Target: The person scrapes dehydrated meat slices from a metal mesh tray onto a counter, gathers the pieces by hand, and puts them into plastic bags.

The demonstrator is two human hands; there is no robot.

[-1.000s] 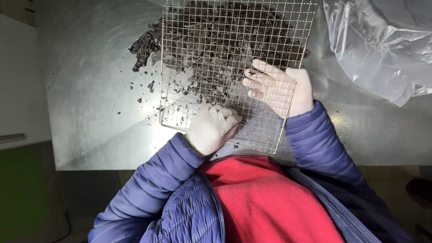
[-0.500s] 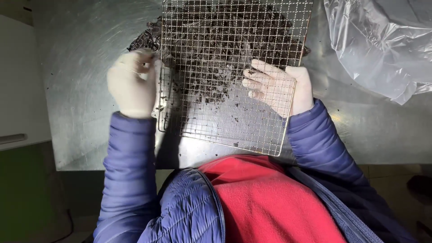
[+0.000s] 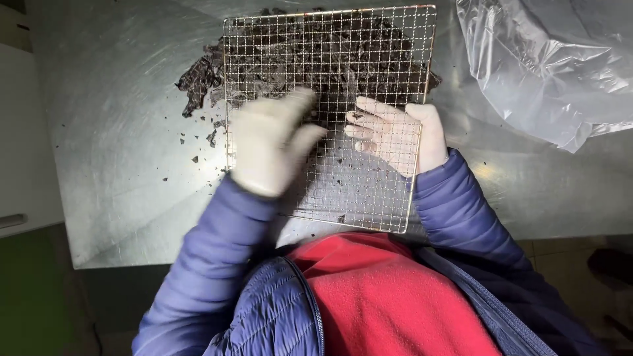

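Note:
A square wire mesh rack is held over a metal table, above a heap of dark crumbly scraps. My right hand, in a pale glove, is under the mesh and grips the rack near its right side. My left hand, also gloved and blurred by motion, lies flat on top of the mesh at its left part, fingers together. Loose dark flakes spill past the rack's left edge.
A crumpled clear plastic bag lies at the back right of the steel table. A pale cabinet or wall borders the table on the left. My blue jacket sleeves and red top fill the foreground.
My left hand went from the rack's near edge out to its left rim, and now rests on top of the mesh. The right hand and rack stayed nearly still.

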